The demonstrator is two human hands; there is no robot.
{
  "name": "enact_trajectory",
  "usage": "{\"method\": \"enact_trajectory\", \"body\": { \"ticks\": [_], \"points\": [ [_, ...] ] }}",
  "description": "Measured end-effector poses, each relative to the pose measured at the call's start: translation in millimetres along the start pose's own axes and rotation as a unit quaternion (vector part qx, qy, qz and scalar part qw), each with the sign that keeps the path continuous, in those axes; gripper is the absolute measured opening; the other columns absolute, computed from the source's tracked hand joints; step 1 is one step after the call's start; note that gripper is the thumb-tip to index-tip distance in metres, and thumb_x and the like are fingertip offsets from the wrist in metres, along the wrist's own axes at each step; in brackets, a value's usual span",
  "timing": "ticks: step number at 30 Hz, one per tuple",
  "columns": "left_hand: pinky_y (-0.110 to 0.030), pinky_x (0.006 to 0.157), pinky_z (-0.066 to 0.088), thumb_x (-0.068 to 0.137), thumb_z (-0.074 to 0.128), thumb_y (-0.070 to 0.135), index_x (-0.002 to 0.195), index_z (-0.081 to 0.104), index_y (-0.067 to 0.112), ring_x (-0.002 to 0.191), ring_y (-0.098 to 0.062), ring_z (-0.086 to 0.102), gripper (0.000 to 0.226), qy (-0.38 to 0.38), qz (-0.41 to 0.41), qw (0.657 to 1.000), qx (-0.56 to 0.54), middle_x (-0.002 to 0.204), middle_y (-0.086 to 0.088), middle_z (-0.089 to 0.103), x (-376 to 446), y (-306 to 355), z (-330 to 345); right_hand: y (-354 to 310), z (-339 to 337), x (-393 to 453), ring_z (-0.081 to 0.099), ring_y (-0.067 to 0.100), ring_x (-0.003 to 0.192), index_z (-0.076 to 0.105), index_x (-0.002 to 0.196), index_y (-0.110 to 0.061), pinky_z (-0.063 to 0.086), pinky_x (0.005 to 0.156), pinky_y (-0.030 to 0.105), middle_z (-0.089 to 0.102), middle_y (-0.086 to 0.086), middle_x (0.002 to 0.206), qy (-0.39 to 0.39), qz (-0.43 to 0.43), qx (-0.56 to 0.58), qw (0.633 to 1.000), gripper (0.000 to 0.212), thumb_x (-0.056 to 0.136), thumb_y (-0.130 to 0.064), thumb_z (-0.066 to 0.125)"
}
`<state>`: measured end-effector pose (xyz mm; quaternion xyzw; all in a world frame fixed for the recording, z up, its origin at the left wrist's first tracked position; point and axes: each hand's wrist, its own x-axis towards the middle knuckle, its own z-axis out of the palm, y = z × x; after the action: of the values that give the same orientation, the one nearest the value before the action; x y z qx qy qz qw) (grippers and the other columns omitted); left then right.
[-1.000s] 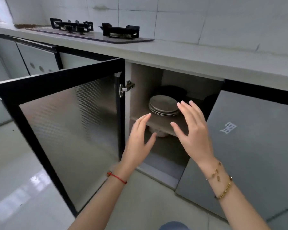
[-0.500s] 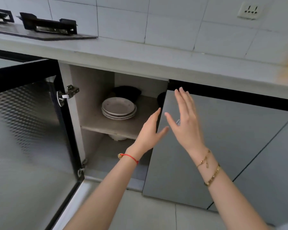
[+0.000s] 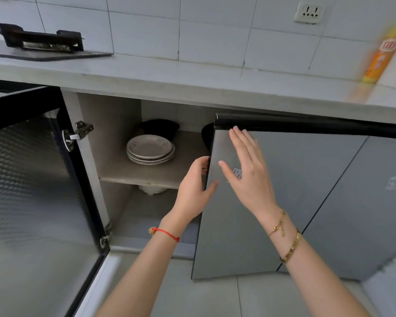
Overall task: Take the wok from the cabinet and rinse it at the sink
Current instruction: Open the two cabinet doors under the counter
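My left hand [image 3: 193, 186] pinches the edge of the right cabinet door [image 3: 249, 202]; my right hand [image 3: 247, 170] hovers open, flat, holding nothing. Behind the door, at twelve o'clock, a dark curve [image 3: 207, 138], likely the wok: probably heavy, rigid; I'd take its rim two-handed

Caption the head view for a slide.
Left hand grips the right cabinet door edge beside stacked plates.

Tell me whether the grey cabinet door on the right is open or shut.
Partly open. The grey door has its free edge swung out from the frame, with the left hand curled around that edge.
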<state>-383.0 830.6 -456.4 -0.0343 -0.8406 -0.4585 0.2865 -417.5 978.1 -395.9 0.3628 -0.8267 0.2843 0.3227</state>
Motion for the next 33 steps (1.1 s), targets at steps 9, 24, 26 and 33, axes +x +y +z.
{"method": "enact_trajectory", "body": {
  "ticks": [9, 24, 26, 33],
  "points": [
    [-0.004, 0.085, 0.041, 0.082, 0.075, 0.026, 0.125, 0.044, 0.036, 0.104, 0.014, 0.055, 0.054, 0.005, -0.002, 1.000, -0.021, 0.111, 0.036, 0.055, -59.4, 39.3, -5.2, -22.1, -36.2, -48.1, 0.017, 0.015, 0.153, 0.030, 0.154, -0.010, 0.020, 0.123, 0.048, 0.027, 0.002, 0.163, 0.016, 0.004, 0.026, 1.000, 0.066, 0.099, -0.028, 0.060],
    [-0.020, 0.090, 0.047, 0.077, 0.078, 0.008, 0.128, 0.063, 0.026, 0.092, 0.006, 0.060, 0.056, -0.072, 0.106, 0.988, -0.085, 0.097, 0.016, 0.060, -120.2, 88.9, 9.3, -44.6, -107.1, -131.1, 0.013, 0.015, 0.154, 0.024, 0.156, -0.010, 0.021, 0.123, 0.048, 0.023, 0.000, 0.165, 0.041, 0.046, -0.018, 0.998, 0.070, 0.099, -0.033, 0.058],
    [-0.018, 0.090, 0.047, 0.076, 0.079, 0.009, 0.125, 0.065, 0.022, 0.091, 0.005, 0.061, 0.053, -0.083, 0.119, 0.983, -0.115, 0.096, 0.018, 0.060, -128.0, 97.1, 17.5, -44.5, -117.4, -144.4, 0.014, 0.017, 0.154, 0.023, 0.156, -0.010, 0.022, 0.123, 0.048, 0.021, 0.000, 0.165, 0.053, 0.055, -0.029, 0.997, 0.071, 0.099, -0.034, 0.057],
    [-0.020, 0.093, 0.049, 0.079, 0.078, 0.004, 0.127, 0.067, 0.022, 0.093, -0.003, 0.068, 0.052, -0.171, 0.140, 0.952, -0.214, 0.099, 0.007, 0.067, -154.1, 138.1, 61.5, -28.1, -168.7, -196.4, 0.018, 0.022, 0.153, 0.022, 0.157, -0.008, 0.020, 0.124, 0.038, 0.018, -0.003, 0.166, 0.099, 0.082, -0.095, 0.987, 0.074, 0.098, -0.033, 0.060]
  ]
}}
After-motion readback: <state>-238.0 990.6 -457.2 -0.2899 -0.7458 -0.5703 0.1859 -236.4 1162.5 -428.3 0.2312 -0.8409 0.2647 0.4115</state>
